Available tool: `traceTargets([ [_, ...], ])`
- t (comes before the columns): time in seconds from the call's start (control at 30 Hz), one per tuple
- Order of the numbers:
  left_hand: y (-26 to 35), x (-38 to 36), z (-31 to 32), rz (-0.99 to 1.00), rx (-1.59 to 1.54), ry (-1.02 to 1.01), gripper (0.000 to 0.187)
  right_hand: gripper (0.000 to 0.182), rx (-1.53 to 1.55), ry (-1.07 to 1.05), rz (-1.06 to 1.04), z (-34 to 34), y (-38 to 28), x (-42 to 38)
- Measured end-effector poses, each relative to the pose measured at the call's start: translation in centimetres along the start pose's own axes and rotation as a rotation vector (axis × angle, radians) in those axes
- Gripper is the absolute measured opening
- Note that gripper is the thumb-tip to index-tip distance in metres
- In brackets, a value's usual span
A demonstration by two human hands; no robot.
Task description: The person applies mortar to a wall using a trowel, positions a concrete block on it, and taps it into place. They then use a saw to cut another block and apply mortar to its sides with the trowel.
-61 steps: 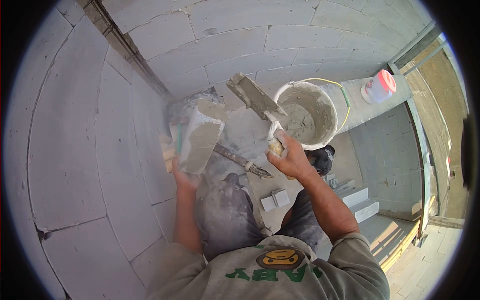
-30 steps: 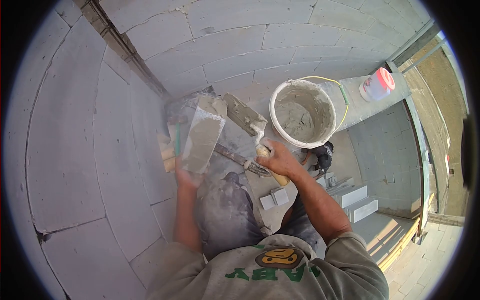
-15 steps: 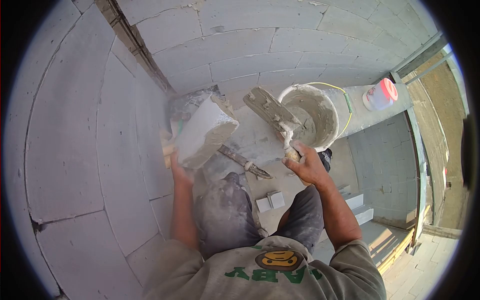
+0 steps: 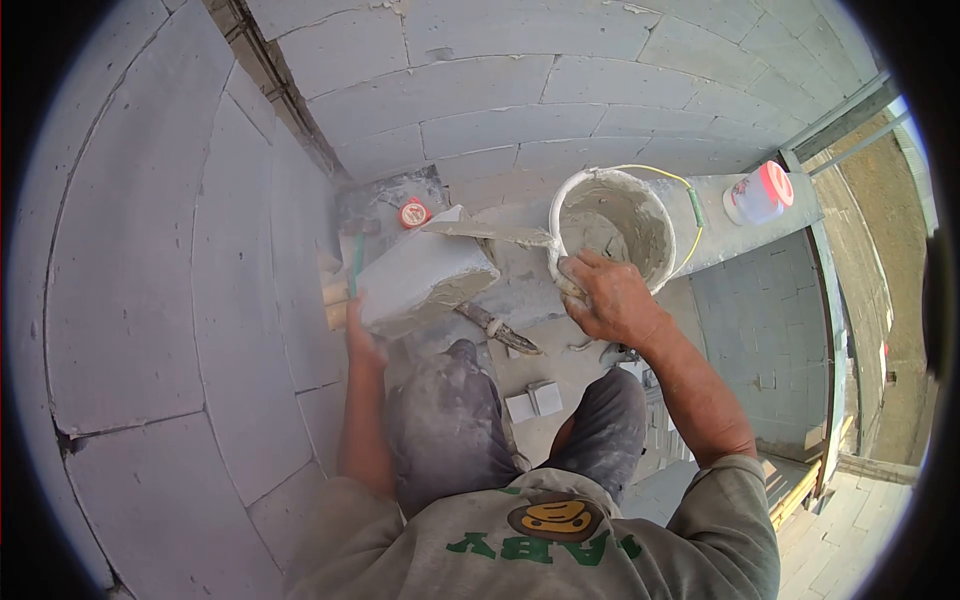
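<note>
My left hand (image 4: 358, 338) grips a white aerated-concrete block piece (image 4: 422, 274) from below, its mortared face turned down to the right. My right hand (image 4: 610, 295) holds a mortar-smeared trowel (image 4: 488, 233) by the handle, and the blade lies flat across the block's top edge. A white bucket (image 4: 612, 222) with grey mortar and a yellow bail stands just behind my right hand, on top of the block wall.
White block walls (image 4: 180, 250) meet in a corner ahead. A small red-and-white round thing (image 4: 414, 213) lies in that corner, a second trowel (image 4: 498, 327) by my knee, a red-capped plastic jug (image 4: 757, 192) far right. Beyond the wall edge is a drop to lower ground (image 4: 780, 330).
My left hand has turned the block from mortared face up to that face down. The trowel swung from the bucket to the block, back, and now lies flat on it.
</note>
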State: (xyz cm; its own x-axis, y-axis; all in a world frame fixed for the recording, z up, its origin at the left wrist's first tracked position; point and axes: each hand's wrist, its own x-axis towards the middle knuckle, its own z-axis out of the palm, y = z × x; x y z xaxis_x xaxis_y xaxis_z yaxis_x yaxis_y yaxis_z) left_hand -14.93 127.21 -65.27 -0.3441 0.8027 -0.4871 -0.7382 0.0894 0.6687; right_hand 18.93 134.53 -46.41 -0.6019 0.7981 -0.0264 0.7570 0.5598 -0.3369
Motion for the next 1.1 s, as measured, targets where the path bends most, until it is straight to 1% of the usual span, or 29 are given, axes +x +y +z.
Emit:
traceTargets([
  [0.03, 0.1, 0.0, 0.0, 0.025, 0.02, 0.002, 0.052, 0.035, 0.073, -0.003, 0.027, 0.2, -0.2, -0.7],
  [0.07, 0.2, 0.2, 0.1, 0.026, 0.021, 0.004, 0.052, 0.035, 0.076, -0.003, 0.026, 0.6, 0.1, -1.2],
  [0.13, 0.1, 0.1, -0.1, 0.04, 0.034, 0.045, 0.053, 0.038, 0.35, 0.15, 0.049, 2.1, 0.9, -2.3],
  [0.17, 0.2, 0.0, -0.2, 0.038, 0.034, 0.049, 0.053, 0.038, 0.352, 0.145, 0.049, 2.9, 0.6, -2.6],
  [0.23, 0.6, 0.2, 0.0, 0.058, 0.033, 0.01, 0.054, 0.044, 0.535, 0.166, 0.367, 4.4, 0.0, -2.6],
  [0.27, 0.7, 0.2, 0.3, 0.055, 0.038, -0.001, 0.054, 0.044, 0.534, 0.176, 0.374, 5.6, 0.5, -2.5],
  [0.33, 1.0, 0.1, 0.6, 0.047, 0.045, 0.03, 0.054, 0.047, 0.77, 0.177, 0.509, 8.9, 1.7, -2.0],
  [0.37, 0.9, 0.3, 0.6, 0.046, 0.051, 0.025, 0.054, 0.049, 0.908, 0.186, 0.529, 9.2, 1.3, -1.4],
  [0.5, 0.0, 0.6, -0.4, 0.101, 0.062, 0.034, 0.055, 0.046, 0.918, 0.182, 0.526, 8.3, 0.4, -0.8],
  [0.57, 0.1, 0.2, 0.0, 0.12, 0.061, 0.035, 0.055, 0.044, 0.766, 0.178, 0.477, 7.8, 0.2, -1.2],
  [0.6, 0.6, -0.3, 0.5, 0.098, 0.04, 0.031, 0.052, 0.044, 0.762, 0.18, 0.48, 8.0, 0.3, -1.3],
  [0.67, 0.7, -0.5, 0.9, 0.076, 0.018, 0.019, 0.05, 0.042, 0.692, 0.092, 0.522, 8.5, 0.1, -1.3],
  [0.73, 0.4, 0.0, 0.5, 0.148, 0.074, 0.04, 0.049, 0.042, 0.638, 0.035, 0.549, 8.5, -0.3, -1.2],
  [0.77, 0.4, 0.1, 0.4, 0.148, 0.074, 0.04, 0.049, 0.042, 0.61, 0.002, 0.562, 8.2, -0.8, -0.9],
  [0.8, 0.4, 0.1, 0.2, 0.187, 0.121, 0.038, 0.048, 0.042, 0.612, -0.001, 0.562, 7.8, -1.4, -0.6],
  [0.83, 0.3, 0.0, 0.0, 0.223, 0.172, 0.037, 0.047, 0.042, 0.506, -0.025, 0.556, 7.3, -2.0, -0.6],
  [0.87, 0.2, 0.2, -0.5, 0.218, 0.177, 0.039, 0.047, 0.043, 0.401, -0.048, 0.552, 7.1, -2.7, -0.5],
  [0.9, 0.0, 0.6, -0.8, 0.264, 0.249, 0.038, 0.047, 0.043, 0.402, -0.049, 0.554, 7.4, -2.9, -0.3],
  [0.93, -0.2, 1.0, -1.0, 0.312, 0.32, 0.035, 0.047, 0.044, 0.411, -0.04, 0.513, 7.8, -3.1, -0.2],
  [0.97, -0.1, 0.7, -0.6, 0.313, 0.32, 0.034, 0.047, 0.045, 0.421, -0.03, 0.471, 8.1, -3.4, -0.1],
  [1.03, 0.3, 0.1, 0.0, 0.398, 0.516, 0.04, 0.049, 0.043, 0.405, 0.005, 0.462, 8.7, -4.1, 0.1],
  [1.1, 0.3, 0.3, 0.0, 0.43, 0.555, 0.04, 0.046, 0.042, 0.389, 0.037, 0.459, 9.3, -4.8, 0.1],
])
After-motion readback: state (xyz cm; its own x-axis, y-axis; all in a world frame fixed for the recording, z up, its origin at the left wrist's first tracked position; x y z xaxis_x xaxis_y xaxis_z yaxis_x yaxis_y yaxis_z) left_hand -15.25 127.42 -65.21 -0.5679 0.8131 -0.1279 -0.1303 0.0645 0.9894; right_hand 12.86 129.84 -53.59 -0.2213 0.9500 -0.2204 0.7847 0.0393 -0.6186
